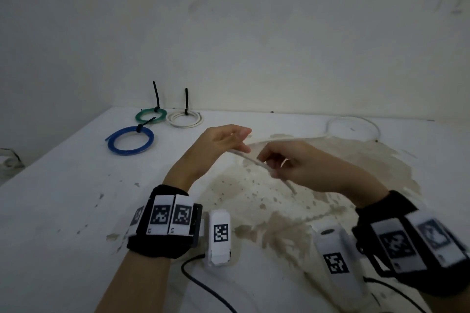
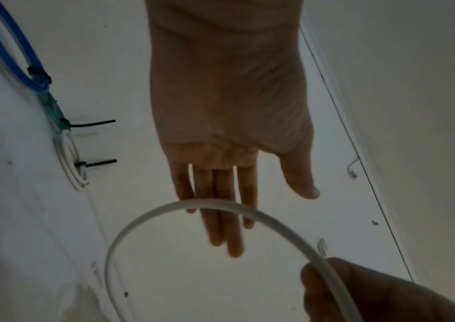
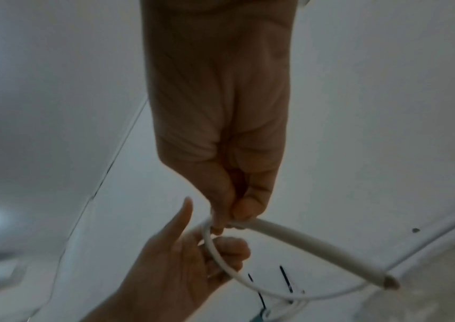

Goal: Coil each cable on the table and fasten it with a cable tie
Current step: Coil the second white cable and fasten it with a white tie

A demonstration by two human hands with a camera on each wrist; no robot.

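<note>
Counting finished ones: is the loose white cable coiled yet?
Not yet: the loose white cable trails across the table, one bend begun.

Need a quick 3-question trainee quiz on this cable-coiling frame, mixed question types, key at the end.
1. True or false: the right hand pinches the loose white cable near its cut end.
2. How many tied coils lie at the far left of the table?
A. one B. two C. three
3. Fill in: the left hand has its fingers ____, with the cable looped across them.

Key
1. True; the wrist view shows thumb and fingers closed on it.
2. C: blue coil, green coil, white coil, each with a black tie.
3. straight
</note>
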